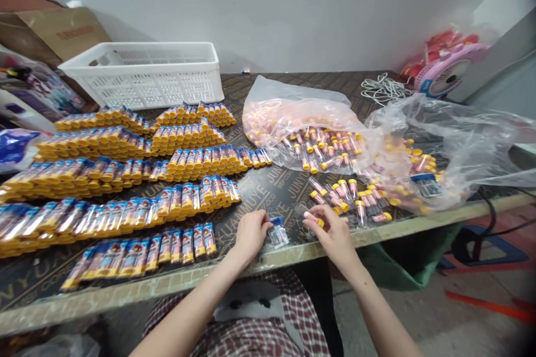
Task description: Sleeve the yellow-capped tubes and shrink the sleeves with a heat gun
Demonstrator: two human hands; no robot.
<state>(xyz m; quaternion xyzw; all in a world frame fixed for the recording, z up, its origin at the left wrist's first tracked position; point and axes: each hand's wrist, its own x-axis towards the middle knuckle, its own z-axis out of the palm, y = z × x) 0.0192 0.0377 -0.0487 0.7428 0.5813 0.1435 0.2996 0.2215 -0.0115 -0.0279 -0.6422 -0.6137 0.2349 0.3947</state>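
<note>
My left hand (252,234) is closed on the edge of a small blue-topped clear label (278,232) near the table's front edge. To its right, my right hand (333,234) pinches a small clear tube (313,219) with a yellow cap and pink contents. Loose yellow-capped tubes (344,189) lie just beyond my right hand. Stacked rows of labelled tubes (138,212), blue at the top and yellow at the bottom, fill the left side. A short front row (184,245) lies nearest the edge.
A large clear bag (293,106) of pink tubes lies open behind the loose ones, beside another plastic bag (460,134). At the back stand a white basket (154,81) and a pink fan (448,72) near a white cable (385,89). Cardboard boxes (62,28) are back left.
</note>
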